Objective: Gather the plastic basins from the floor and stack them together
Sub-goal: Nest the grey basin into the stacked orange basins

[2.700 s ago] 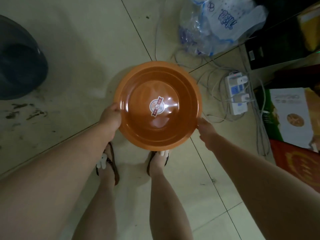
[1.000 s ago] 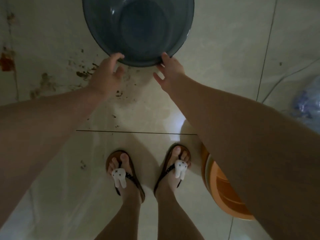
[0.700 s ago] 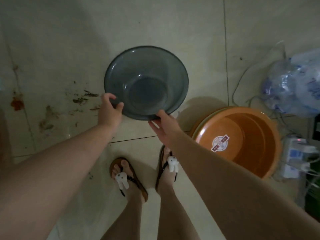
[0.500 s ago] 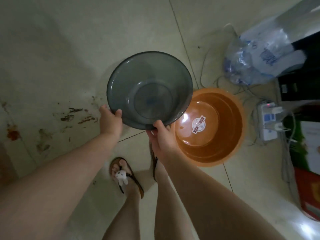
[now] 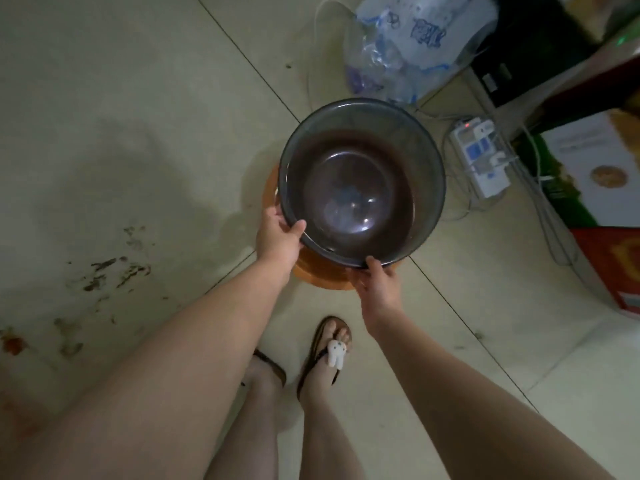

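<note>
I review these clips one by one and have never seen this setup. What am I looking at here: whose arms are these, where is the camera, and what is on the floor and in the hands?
There is no machine here. The camera sits on a person's head and looks down, so the two bare arms and the feet in sandals are that person's own.

The left hand and the right hand each have a grip on the near rim of a dark see-through basin. It is over an orange basin, of which only the near and left edge shows. I cannot tell whether the dark one has settled fully inside.

On the tiled floor beyond lie a clear plastic bag, a white power strip with cables, and printed boxes on the right. Dark smudges mark the tiles on the left.
</note>
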